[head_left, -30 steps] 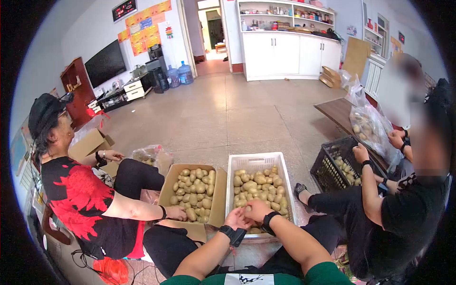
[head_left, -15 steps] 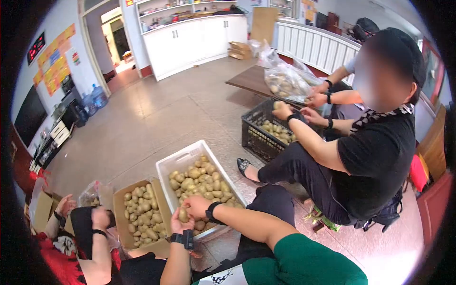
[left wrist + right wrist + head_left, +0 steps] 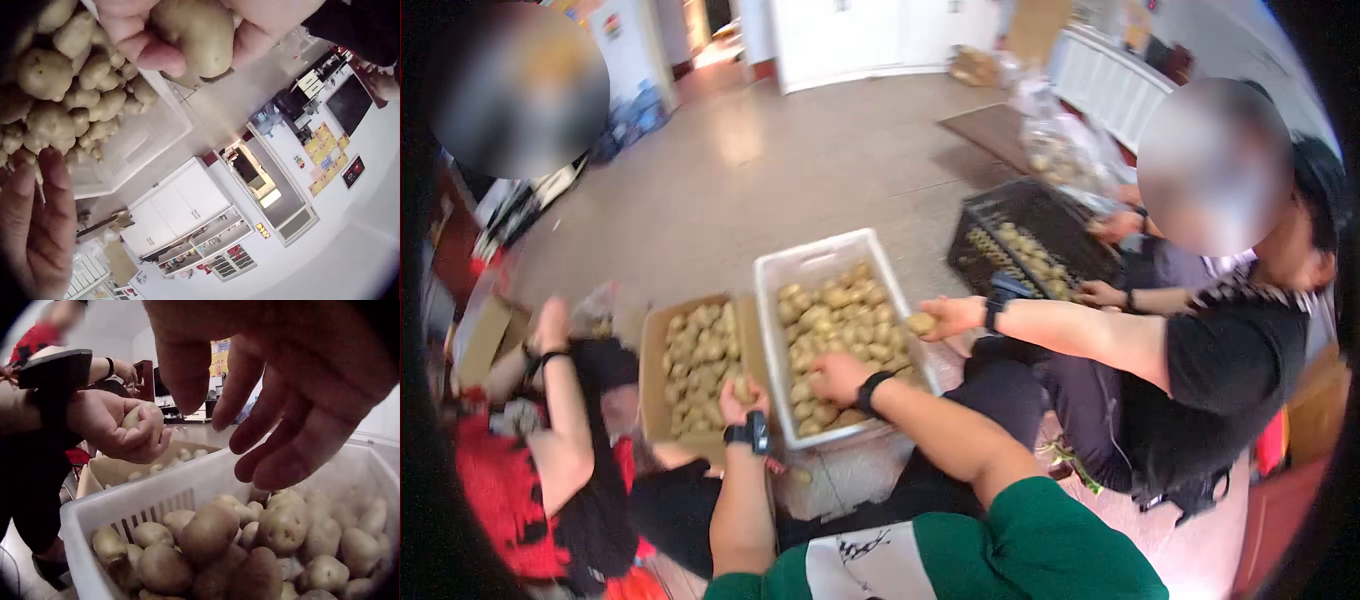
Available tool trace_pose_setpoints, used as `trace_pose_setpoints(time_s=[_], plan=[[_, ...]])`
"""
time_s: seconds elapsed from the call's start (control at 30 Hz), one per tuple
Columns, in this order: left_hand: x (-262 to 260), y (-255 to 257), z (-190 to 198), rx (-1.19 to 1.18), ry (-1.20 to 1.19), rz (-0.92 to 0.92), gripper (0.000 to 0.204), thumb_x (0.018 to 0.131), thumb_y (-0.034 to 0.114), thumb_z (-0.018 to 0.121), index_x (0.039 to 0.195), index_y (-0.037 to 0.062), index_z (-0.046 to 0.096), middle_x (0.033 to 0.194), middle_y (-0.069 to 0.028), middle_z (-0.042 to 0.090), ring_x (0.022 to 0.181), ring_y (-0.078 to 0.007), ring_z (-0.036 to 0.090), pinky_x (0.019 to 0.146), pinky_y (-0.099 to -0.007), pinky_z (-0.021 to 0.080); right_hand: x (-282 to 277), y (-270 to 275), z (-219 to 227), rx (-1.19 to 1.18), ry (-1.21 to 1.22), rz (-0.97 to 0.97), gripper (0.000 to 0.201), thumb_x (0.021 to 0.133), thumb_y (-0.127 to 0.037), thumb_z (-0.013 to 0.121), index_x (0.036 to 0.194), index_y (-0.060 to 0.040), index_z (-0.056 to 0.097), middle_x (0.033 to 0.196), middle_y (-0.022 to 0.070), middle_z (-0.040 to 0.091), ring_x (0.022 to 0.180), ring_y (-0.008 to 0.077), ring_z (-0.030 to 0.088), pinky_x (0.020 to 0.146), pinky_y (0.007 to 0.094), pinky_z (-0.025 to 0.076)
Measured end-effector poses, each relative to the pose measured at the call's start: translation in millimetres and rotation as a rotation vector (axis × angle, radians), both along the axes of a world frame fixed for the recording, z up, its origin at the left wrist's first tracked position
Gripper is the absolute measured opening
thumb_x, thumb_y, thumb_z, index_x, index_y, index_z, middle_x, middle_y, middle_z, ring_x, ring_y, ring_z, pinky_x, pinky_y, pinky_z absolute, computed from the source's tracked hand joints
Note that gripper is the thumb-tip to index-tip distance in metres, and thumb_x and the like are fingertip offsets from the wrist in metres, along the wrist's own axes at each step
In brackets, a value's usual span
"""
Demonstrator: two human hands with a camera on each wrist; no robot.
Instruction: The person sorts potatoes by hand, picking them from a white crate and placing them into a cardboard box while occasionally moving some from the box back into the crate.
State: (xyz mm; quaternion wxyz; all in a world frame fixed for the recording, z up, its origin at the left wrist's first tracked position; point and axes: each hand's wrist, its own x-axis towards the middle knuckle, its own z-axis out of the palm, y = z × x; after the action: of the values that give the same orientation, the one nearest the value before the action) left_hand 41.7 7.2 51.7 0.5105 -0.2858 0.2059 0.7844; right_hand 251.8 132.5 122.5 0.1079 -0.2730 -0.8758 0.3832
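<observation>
My left hand [image 3: 749, 411] grips a potato [image 3: 200, 37] with fingers and thumb, palm up, beside the right edge of the cardboard box [image 3: 650, 375] in the head view. My right hand [image 3: 838, 380] hangs over the white plastic crate [image 3: 766, 300], and the right wrist view shows its fingers loosely bent and spread with nothing between them. Beneath these fingers lies a heap of potatoes [image 3: 212, 534] inside the crate. More potatoes [image 3: 700, 345] fill the cardboard box on the left.
At right, a person's hand [image 3: 953, 318] holds a potato [image 3: 920, 324] by the white crate's rim. Behind it stands a black crate [image 3: 975, 235] of potatoes, near a plastic bag [image 3: 1065, 150] of potatoes. A person in red and black [image 3: 505, 490] sits at left.
The head view has shifted. My hands, earlier together, have parted: the left carries its potato leftward toward the cardboard box, the right lowers over the crate. The right-hand person has extended an arm with a potato.
</observation>
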Motion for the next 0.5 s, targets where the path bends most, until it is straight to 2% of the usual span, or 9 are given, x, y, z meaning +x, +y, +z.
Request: trace_pose_setpoints(time_s=[0.03, 0.1, 0.17, 0.23, 0.3, 0.37, 0.4, 0.43, 0.5], plan=[[-5, -6, 1, 0.0, -0.065, -0.022, 0.035, 0.074, 0.03, 0.061, 0.09, 0.0021, 0.045, 0.074, -0.012, 0.052, 0.061, -0.021, 0.05, 0.051, -0.0284, 0.045, -1, 1, -8, 0.011, 0.05, 0.0, 0.03, 0.071, -0.025, 0.055, 0.091, -0.0036, 0.061, 0.086, 0.0184, 0.061, 0.081, 0.0313, 0.058, 0.073, 0.0369, 0.046], [-16, -14, -18, 0.036, -0.015, 0.038, 0.036, 0.075, 0.032, 0.059, 0.088, 0.0019, 0.044, 0.071, -0.0118, 0.051, 0.061, -0.0211, 0.05, 0.05, -0.0299, 0.044, -1, 3, 5, -0.013, -0.076, 0.063, 0.031, 0.071, -0.025, 0.056, 0.092, -0.0031, 0.06, 0.087, 0.0184, 0.061, 0.081, 0.0303, 0.059, 0.073, 0.0365, 0.046], [-39, -34, -60, 0.16, 0.333, -0.151, 0.038, 0.077, 0.037, 0.055, 0.089, 0.0022, 0.044, 0.07, -0.0114, 0.05, 0.061, -0.0212, 0.05, 0.05, -0.0316, 0.045, 1, 2, 10, -0.073, -0.093, 0.073, 0.032, 0.07, -0.018, 0.053, 0.097, -0.0009, 0.059, 0.094, 0.0198, 0.059, 0.089, 0.0324, 0.056, 0.08, 0.0373, 0.044], [-40, -35, -62, 0.135, 0.097, 0.07, 0.039, 0.08, 0.04, 0.05, 0.09, 0.0035, 0.044, 0.074, -0.0116, 0.051, 0.059, -0.0209, 0.05, 0.049, -0.0314, 0.047, 0, 3, 8, -0.03, -0.082, 0.066, 0.034, 0.072, -0.02, 0.056, 0.099, -0.001, 0.058, 0.095, 0.0186, 0.059, 0.089, 0.0322, 0.056, 0.08, 0.0365, 0.044], [-48, -26, -68, 0.006, -0.13, 0.378, 0.041, 0.081, 0.043, 0.048, 0.095, 0.0049, 0.045, 0.079, -0.0112, 0.051, 0.057, -0.0205, 0.05, 0.048, -0.03, 0.048, -2, 3, 12, -0.073, -0.139, 0.079, 0.034, 0.072, -0.021, 0.057, 0.1, -0.001, 0.057, 0.097, 0.0173, 0.059, 0.091, 0.0317, 0.056, 0.08, 0.0356, 0.044], [-42, -31, -60, 0.048, -0.104, 0.359, 0.046, 0.08, 0.046, 0.05, 0.099, 0.0048, 0.046, 0.082, -0.01, 0.051, 0.057, -0.0202, 0.05, 0.047, -0.0284, 0.048, -3, 2, 9, -0.07, -0.149, 0.068, 0.035, 0.072, -0.021, 0.058, 0.1, -0.0002, 0.057, 0.099, 0.0175, 0.059, 0.092, 0.0311, 0.055, 0.08, 0.0352, 0.044], [-37, -30, -53, 0.052, -0.112, 0.441, 0.062, 0.068, 0.05, 0.062, 0.098, -0.0005, 0.042, 0.072, -0.0117, 0.05, 0.062, -0.0213, 0.05, 0.052, -0.0321, 0.047, -4, 3, 7, -0.088, -0.161, 0.078, 0.035, 0.072, -0.021, 0.058, 0.1, 0.0003, 0.057, 0.098, 0.0182, 0.059, 0.093, 0.03, 0.055, 0.08, 0.0348, 0.043], [-28, -29, -45, -0.064, -0.104, 0.534, 0.068, 0.067, 0.052, 0.061, 0.103, -0.0003, 0.036, 0.072, -0.0124, 0.049, 0.059, -0.0219, 0.05, 0.051, -0.032, 0.046, -4, 3, 7, -0.087, -0.167, 0.098, 0.035, 0.072, -0.021, 0.058, 0.1, 0.0003, 0.057, 0.098, 0.0182, 0.059, 0.093, 0.03, 0.055, 0.08, 0.0348, 0.043], [-32, -34, -57, -0.086, -0.247, 0.474, 0.07, 0.067, 0.054, 0.06, 0.105, 0.0017, 0.033, 0.07, -0.0124, 0.048, 0.056, -0.022, 0.049, 0.051, -0.032, 0.046, -3, 1, 8, -0.105, -0.144, 0.089, 0.035, 0.072, -0.02, 0.058, 0.1, 0.0007, 0.057, 0.097, 0.019, 0.059, 0.092, 0.0291, 0.056, 0.079, 0.0343, 0.044]])
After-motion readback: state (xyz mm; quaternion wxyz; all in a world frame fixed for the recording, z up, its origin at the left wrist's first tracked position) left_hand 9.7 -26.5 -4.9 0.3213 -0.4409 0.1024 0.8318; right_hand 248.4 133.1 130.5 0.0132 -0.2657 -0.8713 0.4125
